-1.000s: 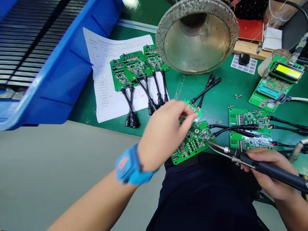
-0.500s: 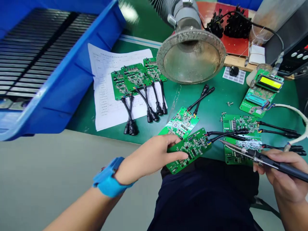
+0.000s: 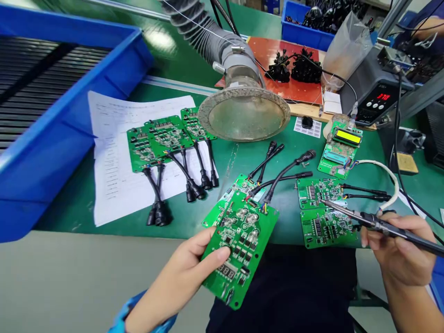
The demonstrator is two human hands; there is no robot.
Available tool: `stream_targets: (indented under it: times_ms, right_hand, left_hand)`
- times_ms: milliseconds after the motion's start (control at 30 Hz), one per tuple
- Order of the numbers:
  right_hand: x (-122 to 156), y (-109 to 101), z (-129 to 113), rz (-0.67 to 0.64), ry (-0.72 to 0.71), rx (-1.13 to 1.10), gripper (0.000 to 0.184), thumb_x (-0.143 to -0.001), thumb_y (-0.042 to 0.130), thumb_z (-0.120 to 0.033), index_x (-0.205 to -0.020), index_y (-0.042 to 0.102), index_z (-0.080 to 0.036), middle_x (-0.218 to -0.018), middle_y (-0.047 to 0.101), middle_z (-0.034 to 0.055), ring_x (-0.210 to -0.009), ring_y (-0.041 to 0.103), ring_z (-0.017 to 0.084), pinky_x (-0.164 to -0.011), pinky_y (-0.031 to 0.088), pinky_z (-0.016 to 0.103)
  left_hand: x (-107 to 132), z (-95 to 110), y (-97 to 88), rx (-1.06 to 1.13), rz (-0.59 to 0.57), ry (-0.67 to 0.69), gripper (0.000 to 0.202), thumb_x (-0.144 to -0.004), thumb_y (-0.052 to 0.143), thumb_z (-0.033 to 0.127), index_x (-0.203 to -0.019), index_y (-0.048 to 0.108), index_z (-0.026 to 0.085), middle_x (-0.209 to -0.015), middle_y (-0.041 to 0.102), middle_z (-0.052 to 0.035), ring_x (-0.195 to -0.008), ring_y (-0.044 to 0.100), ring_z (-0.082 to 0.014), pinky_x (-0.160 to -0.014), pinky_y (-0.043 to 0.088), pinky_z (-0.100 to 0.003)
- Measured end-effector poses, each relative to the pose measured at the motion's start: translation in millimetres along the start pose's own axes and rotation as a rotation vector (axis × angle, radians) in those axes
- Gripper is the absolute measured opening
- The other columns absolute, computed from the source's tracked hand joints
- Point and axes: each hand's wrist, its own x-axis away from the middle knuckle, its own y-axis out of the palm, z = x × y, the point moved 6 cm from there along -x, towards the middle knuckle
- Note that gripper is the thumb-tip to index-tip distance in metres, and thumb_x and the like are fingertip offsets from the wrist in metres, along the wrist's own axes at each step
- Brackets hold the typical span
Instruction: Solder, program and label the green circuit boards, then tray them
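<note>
Left hand [image 3: 180, 277] (seven o'clock) grips a wired circuit board [image 3: 239, 245] apparently under inspection; right hand [image 3: 398, 249] (four o'clock) pinches a soldering iron [image 3: 381, 224], which a joint seems to call for next.

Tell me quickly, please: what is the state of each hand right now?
Left hand: closed, holding a green rectangular circuit board by its edge.
Right hand: closed, holding a slim black-handled soldering iron.
</note>
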Motion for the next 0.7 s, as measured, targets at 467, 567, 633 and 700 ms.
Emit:
stream_targets:
  times_ms: [467, 567, 633, 700]
  right_hand:
    - [15.9, 39.1, 22.2, -0.295, 0.111, 0.008, 0.026, -0.086, 0.049, -0.011, -0.109, 0.057, -0.022, -0.083, 0.059, 0.0049, -0.058, 0.06, 0.015, -0.049, 0.052, 0.036]
    - [12.6, 44.0, 21.7, -0.308, 0.083, -0.008, 0.026, -0.086, 0.05, -0.012, -0.109, 0.057, -0.021, -0.083, 0.059, 0.005, -0.058, 0.06, 0.015, -0.047, 0.052, 0.035]
    - [11.5, 46.3, 20.0, -0.319, 0.058, 0.001, 0.027, -0.085, 0.05, -0.012, -0.11, 0.057, -0.021, -0.083, 0.059, 0.0051, -0.059, 0.06, 0.015, -0.047, 0.053, 0.034]
    - [11.6, 48.3, 18.5, -0.341, 0.031, 0.048, 0.03, -0.083, 0.051, -0.01, -0.11, 0.057, -0.021, -0.082, 0.059, 0.0049, -0.06, 0.061, 0.016, -0.048, 0.053, 0.033]
  left_hand:
    - [4.7, 10.1, 50.5, 0.04, 0.139, -0.141, 0.033, -0.083, 0.044, 0.05, -0.071, 0.047, 0.02, -0.069, 0.049, 0.0006, -0.068, 0.046, -0.0149, -0.058, 0.039, -0.025]
    - [7.4, 12.0, 51.0, -0.03, 0.163, -0.115, 0.033, -0.084, 0.042, 0.049, -0.067, 0.042, 0.021, -0.065, 0.042, 0.0025, -0.062, 0.042, -0.0133, -0.055, 0.036, -0.025]
    - [9.0, 14.1, 51.4, -0.082, 0.198, -0.077, 0.034, -0.085, 0.043, 0.048, -0.064, 0.038, 0.021, -0.061, 0.037, 0.0039, -0.058, 0.037, -0.0122, -0.053, 0.034, -0.024]
    - [10.7, 17.2, 52.4, -0.124, 0.237, -0.023, 0.034, -0.087, 0.044, 0.044, -0.063, 0.036, 0.021, -0.06, 0.036, 0.0045, -0.055, 0.036, -0.0116, -0.052, 0.033, -0.024]
